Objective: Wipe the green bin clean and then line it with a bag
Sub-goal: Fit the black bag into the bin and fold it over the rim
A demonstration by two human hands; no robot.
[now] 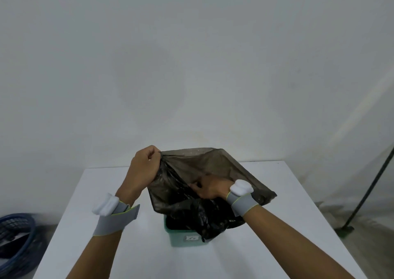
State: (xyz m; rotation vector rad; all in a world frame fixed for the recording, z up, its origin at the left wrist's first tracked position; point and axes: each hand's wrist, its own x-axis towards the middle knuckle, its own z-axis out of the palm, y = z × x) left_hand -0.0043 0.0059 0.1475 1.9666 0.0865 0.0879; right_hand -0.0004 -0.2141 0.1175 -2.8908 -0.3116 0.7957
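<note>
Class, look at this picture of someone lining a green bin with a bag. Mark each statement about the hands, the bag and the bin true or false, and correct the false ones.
1. The left hand grips the upper edge of the black bag. True.
2. The green bin stands on the floor. False: it stands on the white table.
3. The right hand rests idle on the table. False: it pinches the bag's plastic above the bin.
4. Part of the bag hangs down into the bin. True.
5. The bag's mouth is already folded over the bin's rim all round. False: most of the bag is held up above the bin.
</note>
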